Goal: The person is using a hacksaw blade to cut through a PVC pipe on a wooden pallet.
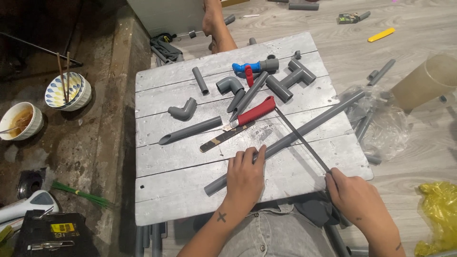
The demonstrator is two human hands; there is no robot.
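Note:
A long grey pipe (309, 124) lies diagonally across a grey plank table (181, 200). My left hand (245, 178) presses flat on the pipe near its lower end. My right hand (354, 195) grips the near end of a thin dark blade (304, 142), which crosses over the pipe. The blade's far end touches a red-handled knife (254, 113). Beside that knife is a flat black and yellow blade (223, 138).
Grey elbows (183, 112), short pipes (190, 131), a tee assembly (295, 76) and a blue valve with a red lever (247, 70) litter the table's far half. Two bowls (68, 90) stand on the left. A plastic bag of pipes (381, 128) lies right, and another person's limb (216, 24) is beyond.

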